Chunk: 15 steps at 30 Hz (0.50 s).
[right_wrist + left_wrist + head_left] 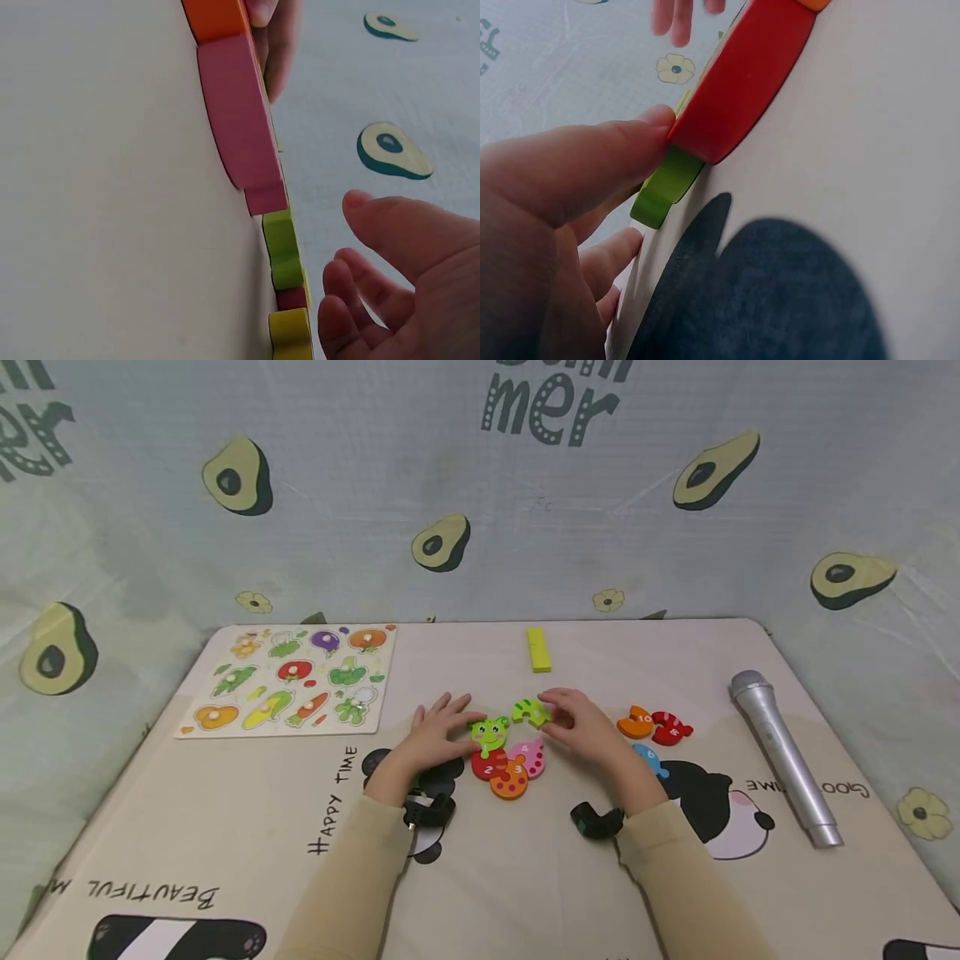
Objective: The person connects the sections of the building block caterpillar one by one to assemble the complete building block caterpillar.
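A green caterpillar head piece (489, 734) with a smiling face lies between the thumb and index finger of my left hand (431, 739), which pinches its sides. In the left wrist view the thumb touches the green piece (667, 187) beside a red piece (742, 82). Joined below the head are red piece 2 (489, 766), orange piece 3 (510, 779) and pink piece 4 (529, 757). My right hand (585, 727) is beside a separate green striped piece (531, 712), fingers loosely bent. In the right wrist view this hand (397, 277) stands apart from the pieces.
Right of the right hand lie orange piece 10 (636, 723), a red piece (671, 728) and a partly hidden blue piece (649, 759). A silver microphone (786, 760) lies farther right. A yellow block (537, 650) is at the back, a vegetable puzzle board (288, 681) at the left.
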Motion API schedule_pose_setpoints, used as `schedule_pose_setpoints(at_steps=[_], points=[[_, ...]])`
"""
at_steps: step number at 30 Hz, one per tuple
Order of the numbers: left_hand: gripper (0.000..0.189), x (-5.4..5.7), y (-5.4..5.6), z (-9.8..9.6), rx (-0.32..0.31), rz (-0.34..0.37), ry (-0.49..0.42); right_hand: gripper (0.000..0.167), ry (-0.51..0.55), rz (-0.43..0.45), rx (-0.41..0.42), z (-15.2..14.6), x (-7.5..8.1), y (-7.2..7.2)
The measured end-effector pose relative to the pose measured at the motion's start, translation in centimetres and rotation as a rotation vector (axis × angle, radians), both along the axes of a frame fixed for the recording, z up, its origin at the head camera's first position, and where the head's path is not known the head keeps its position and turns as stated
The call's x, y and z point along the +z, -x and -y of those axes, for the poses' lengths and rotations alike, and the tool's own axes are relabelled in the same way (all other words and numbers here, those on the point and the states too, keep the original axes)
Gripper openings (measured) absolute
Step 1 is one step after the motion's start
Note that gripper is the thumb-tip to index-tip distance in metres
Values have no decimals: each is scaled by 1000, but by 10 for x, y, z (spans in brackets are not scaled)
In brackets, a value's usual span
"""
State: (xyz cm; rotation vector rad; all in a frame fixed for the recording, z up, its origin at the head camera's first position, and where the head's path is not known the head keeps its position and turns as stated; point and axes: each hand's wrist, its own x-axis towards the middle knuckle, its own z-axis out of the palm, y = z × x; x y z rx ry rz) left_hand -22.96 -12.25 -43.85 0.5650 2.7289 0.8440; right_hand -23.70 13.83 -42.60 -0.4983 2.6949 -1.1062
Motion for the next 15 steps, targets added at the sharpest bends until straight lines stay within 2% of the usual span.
schedule_pose_setpoints(at_steps=[7, 11, 15], points=[[50, 1, 1, -2, -4, -1, 11, 50, -97, -18, 41, 2, -2, 13], [50, 0, 1, -2, 0, 2, 9, 53, -178, -39, 96, 5, -4, 18], [51, -2, 0, 0, 0, -4, -29, 54, -239, -39, 128, 9, -5, 21]])
